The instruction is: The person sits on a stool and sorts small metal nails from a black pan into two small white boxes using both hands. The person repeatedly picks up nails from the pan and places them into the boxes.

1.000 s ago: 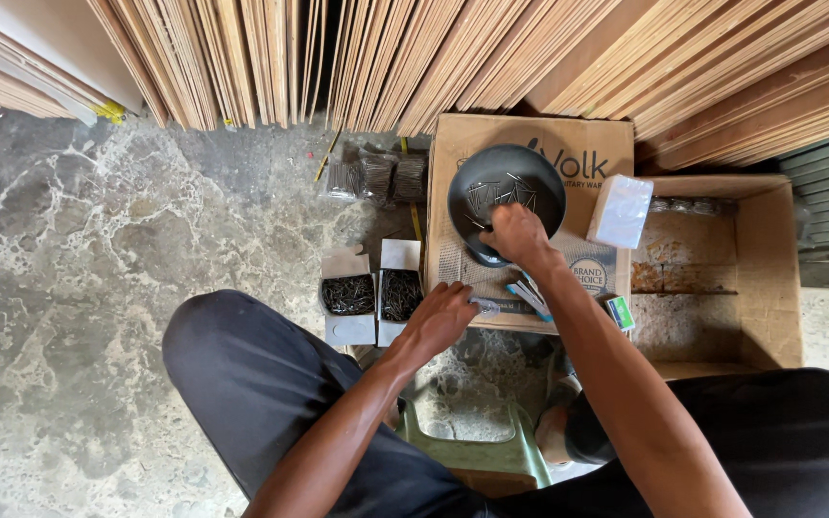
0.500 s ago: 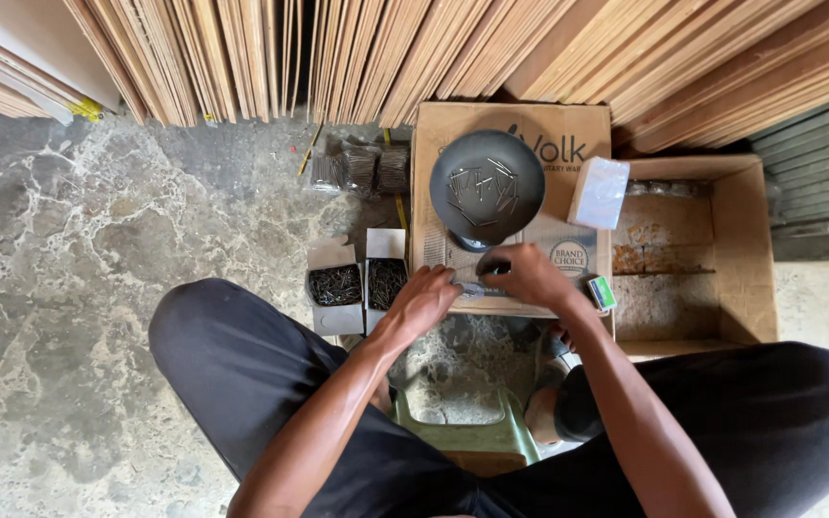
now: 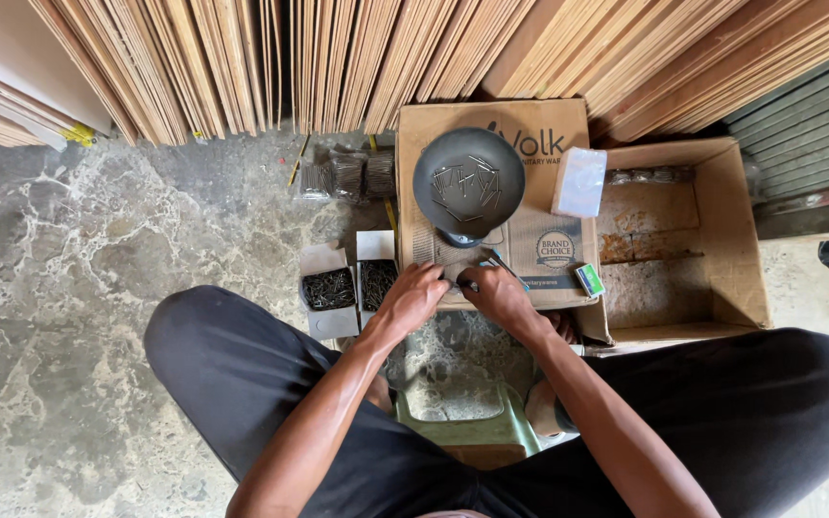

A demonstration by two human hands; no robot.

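A second ago the right hand (image 3: 499, 295) reached up into the dark round pan (image 3: 469, 182) of nails; now it has drawn back to the near edge of the flattened cardboard box (image 3: 530, 144), pinched on what look like a few nails (too small to be sure). The left hand (image 3: 414, 295) has closed in beside it, fingers curled; whether it holds anything I cannot tell. Two small open boxes of nails (image 3: 349, 286) sit just left. Mottled concrete floor (image 3: 69, 288); plywood sheets (image 3: 242, 58) lean behind.
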